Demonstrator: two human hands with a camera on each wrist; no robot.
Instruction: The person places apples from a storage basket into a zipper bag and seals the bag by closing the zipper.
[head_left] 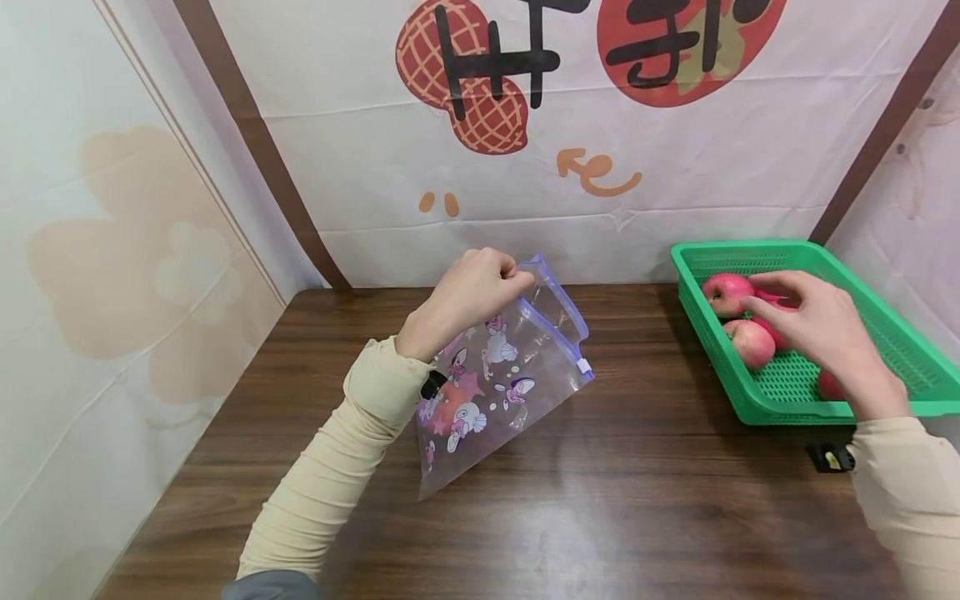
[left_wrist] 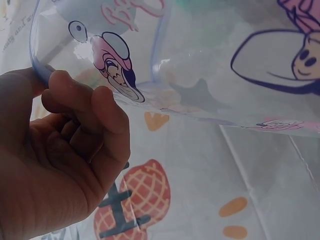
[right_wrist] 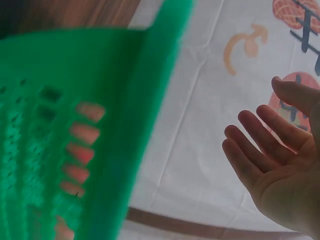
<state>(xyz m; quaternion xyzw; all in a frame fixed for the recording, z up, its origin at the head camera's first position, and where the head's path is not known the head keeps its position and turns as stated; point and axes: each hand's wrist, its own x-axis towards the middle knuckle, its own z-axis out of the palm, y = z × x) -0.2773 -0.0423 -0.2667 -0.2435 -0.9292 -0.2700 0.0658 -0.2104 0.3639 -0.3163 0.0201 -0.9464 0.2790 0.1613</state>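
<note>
My left hand (head_left: pixel 480 287) pinches the purple zip edge of a clear cartoon-printed bag (head_left: pixel 502 383) and holds it up above the wooden table (head_left: pixel 600 500); the bag hangs down to the table. In the left wrist view the curled fingers (left_wrist: pixel 85 115) grip the bag's rim (left_wrist: pixel 37 55). My right hand (head_left: pixel 813 321) hovers open over a green basket (head_left: pixel 750 408) at the right, just above several red apples (head_left: pixel 726 292). The right wrist view shows the open palm (right_wrist: pixel 280 160) beside the basket wall (right_wrist: pixel 125 125).
The basket sits at the table's right edge against a fabric backdrop (head_left: pixel 525 167) with printed peanuts. A small black object (head_left: pixel 831 457) lies on the table in front of the basket. White sheeting walls off the left side (head_left: pixel 112 292).
</note>
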